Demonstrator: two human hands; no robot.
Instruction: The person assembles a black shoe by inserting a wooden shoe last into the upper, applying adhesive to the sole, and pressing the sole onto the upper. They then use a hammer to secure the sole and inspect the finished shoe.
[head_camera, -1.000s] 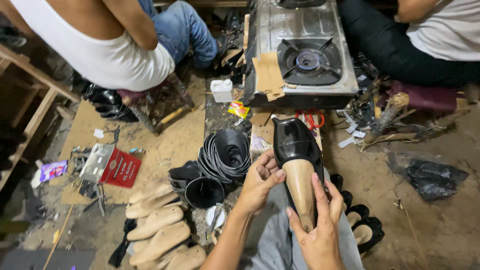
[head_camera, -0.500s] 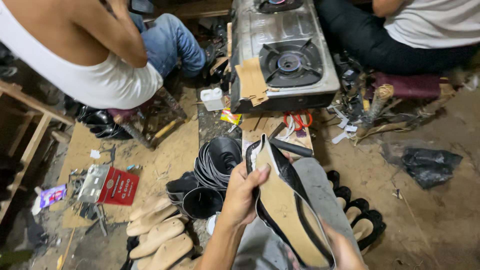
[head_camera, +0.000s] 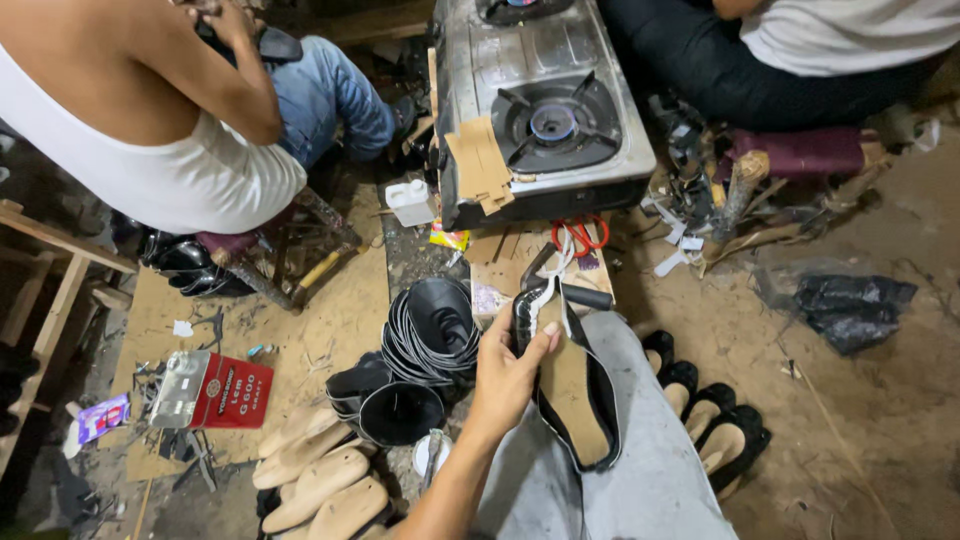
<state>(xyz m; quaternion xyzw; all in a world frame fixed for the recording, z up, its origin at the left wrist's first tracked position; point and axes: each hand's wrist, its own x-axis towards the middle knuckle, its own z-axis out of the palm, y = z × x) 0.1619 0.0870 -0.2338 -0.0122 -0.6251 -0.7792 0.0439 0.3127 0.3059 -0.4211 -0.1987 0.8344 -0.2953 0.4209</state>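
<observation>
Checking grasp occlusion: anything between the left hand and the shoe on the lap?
Nothing visible. The left hand is already on the black shoe, fingers wrapped over its edge, sole side up on the grey-trousered lap. The right hand is out of view.

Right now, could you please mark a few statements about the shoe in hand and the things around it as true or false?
1. The left hand grips the black shoe. True.
2. The shoe shows its tan sole side. True.
3. The scissors have blue handles. False: they are red.
4. The gas stove burner carries a pot. False: it is bare.
5. The right hand shows. False: out of view.
</observation>
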